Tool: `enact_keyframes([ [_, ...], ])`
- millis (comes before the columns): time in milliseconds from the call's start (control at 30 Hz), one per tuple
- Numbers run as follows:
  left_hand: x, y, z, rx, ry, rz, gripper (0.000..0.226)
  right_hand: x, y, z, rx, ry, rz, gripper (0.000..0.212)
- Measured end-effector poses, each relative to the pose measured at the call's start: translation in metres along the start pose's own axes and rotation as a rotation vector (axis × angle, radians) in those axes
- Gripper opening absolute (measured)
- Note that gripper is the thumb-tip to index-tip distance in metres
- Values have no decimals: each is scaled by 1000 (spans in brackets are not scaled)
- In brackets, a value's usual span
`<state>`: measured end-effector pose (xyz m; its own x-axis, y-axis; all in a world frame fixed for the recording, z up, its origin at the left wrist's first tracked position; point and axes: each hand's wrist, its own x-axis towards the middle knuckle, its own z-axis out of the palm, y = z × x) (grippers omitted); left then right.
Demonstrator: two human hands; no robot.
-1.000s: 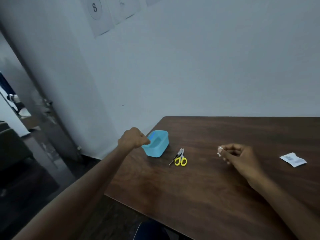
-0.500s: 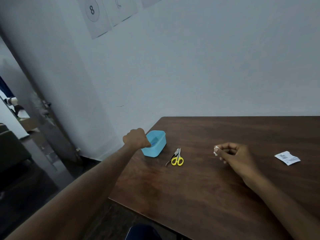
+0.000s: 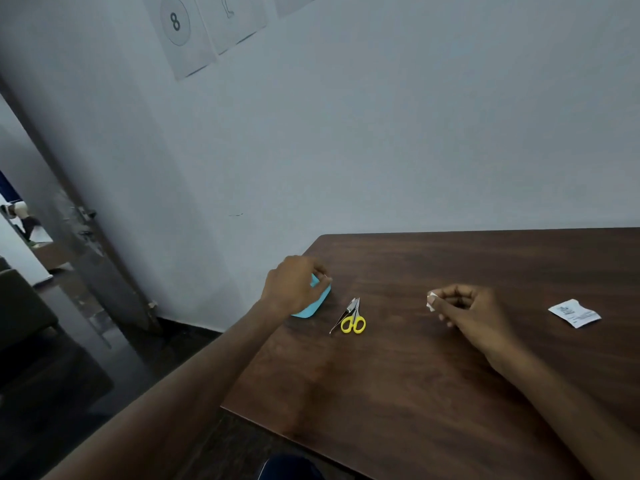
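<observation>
Now | left grip (image 3: 294,289) clamped over blue plastic tub (image 3: 312,305): light, stiff, slick, take rim | right grip (image 3: 464,310) pinching white paper scrap (image 3: 431,301): flimsy, pinch edge

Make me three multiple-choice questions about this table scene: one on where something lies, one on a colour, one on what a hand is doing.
1. The scissors lie:
A) on the table, between the hands
B) on the floor
C) in a hand

2. Their handles are:
A) red
B) yellow
C) green

3. The right hand:
A) lies flat and open
B) pinches a small white piece
C) grips the scissors

Answers:
1 A, they lie on the wood, right of the left hand, which holds the blue tub.
2 B, both loops are yellow.
3 B, the white bit shows at its fingertips.
</observation>
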<state>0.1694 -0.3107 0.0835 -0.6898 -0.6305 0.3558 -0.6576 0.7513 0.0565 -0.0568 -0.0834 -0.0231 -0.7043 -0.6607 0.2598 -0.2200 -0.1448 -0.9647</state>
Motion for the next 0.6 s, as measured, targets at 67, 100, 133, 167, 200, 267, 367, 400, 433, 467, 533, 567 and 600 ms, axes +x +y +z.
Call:
enact_keyframes([
  [67,-8,14,10,93,-48,74,19,0,0,0,-3,4,-3,6],
  [100,-10,19,16,93,-64,77,20,0,0,0,-6,4,-4,5],
  [133,-11,22,24,66,-83,64,21,-1,1,-1,-9,6,-1,5],
  [167,-12,24,29,37,-109,38,23,-1,0,-2,-8,6,3,6],
  [200,-11,26,34,26,-143,10,25,-1,1,-3,-6,8,7,6],
  [267,-10,30,40,53,-213,-41,29,-1,0,-5,-7,20,8,6],
  [367,-10,31,48,75,-286,-85,25,-1,-4,-7,15,41,4,5],
  [400,-10,30,51,80,-293,-92,19,0,-4,-8,21,52,4,5],
  [433,-10,30,52,83,-296,-97,15,0,-5,-9,24,59,4,5],
  [467,-9,28,54,84,-297,-102,12,1,-5,-10,25,65,4,6],
  [533,-10,28,54,91,-296,-106,7,1,-6,-11,24,67,4,6],
  [567,-10,28,54,99,-287,-104,8,1,-7,-11,22,69,3,6],
  [600,-11,28,53,106,-273,-105,9,0,-7,-12,17,71,0,5],
])
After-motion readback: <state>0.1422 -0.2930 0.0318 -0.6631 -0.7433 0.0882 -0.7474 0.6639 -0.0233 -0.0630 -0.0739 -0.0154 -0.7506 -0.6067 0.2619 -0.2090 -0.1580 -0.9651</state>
